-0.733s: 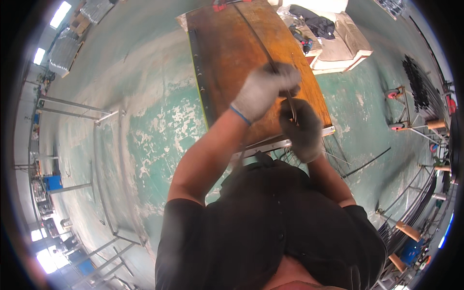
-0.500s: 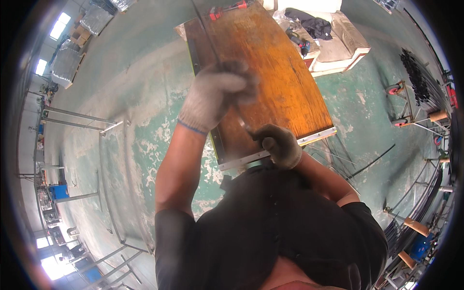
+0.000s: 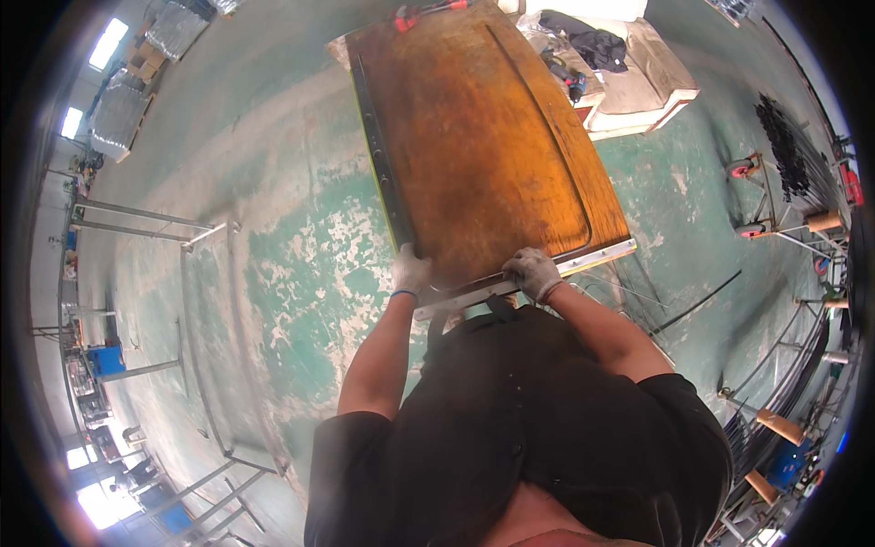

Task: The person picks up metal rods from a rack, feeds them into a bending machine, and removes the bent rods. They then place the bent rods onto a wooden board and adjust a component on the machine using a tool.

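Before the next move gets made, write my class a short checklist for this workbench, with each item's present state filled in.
1. Both hands gloved: ok; the left hand and right hand are both covered.
2. Thin bent rod lying on the wooden tabletop: ok; one long stretch runs along the right side.
3. Right hand at the rod: ok; it is by the near edge, where the rod runs.
4. Left hand gripping the rod: cannot tell; it is at the near left corner, fingers unclear.
5. Loose tools off the tabletop: not ok; a red tool lies at the far end.
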A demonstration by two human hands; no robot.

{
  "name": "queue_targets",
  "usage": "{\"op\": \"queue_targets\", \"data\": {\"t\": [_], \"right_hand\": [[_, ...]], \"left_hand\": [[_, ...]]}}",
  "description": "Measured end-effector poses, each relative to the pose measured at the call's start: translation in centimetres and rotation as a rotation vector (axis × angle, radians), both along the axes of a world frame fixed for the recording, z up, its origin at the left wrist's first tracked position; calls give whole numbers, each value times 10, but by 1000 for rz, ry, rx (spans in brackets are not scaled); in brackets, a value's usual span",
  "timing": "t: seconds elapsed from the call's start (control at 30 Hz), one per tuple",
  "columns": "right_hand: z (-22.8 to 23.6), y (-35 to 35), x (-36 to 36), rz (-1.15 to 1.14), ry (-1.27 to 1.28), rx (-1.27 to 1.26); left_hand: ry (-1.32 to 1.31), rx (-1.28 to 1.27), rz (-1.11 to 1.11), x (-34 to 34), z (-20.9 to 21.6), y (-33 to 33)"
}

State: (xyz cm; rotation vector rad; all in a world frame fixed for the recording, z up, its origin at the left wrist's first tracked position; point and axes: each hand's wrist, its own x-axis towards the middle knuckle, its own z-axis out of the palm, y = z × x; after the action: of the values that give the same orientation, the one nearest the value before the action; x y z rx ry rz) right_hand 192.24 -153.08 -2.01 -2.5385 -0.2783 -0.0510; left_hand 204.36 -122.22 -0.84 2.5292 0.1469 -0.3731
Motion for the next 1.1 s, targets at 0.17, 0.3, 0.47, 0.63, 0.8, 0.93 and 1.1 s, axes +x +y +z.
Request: {"op": "queue_targets", "data": {"t": [0.17,0.3,0.47,0.63,0.8,0.93,1.1], "right_hand": [[-1,11,1,-17,-140,-96],[-2,12,-8,-26,-45,-84],[0,12,-11,7,-31,-74],[-4,15,-8,1,-43,-113],[-10,15,-10,-13,-63,-104],[-6,10,-9,20,-11,-89],[-9,-37,0,-366,95,-253]], "left_hand": [[-140,18,-210,-47,28,-9],[-72,96,-453,-77,14,-33],[-75,126,-590,-102,12,-26],[-122,70,-628,-102,31,-17],[-156,122,-620,-107,26,-23],[-140,116,-590,-109,24,-22],[-39,87,-595,-109,21,-19]]}}
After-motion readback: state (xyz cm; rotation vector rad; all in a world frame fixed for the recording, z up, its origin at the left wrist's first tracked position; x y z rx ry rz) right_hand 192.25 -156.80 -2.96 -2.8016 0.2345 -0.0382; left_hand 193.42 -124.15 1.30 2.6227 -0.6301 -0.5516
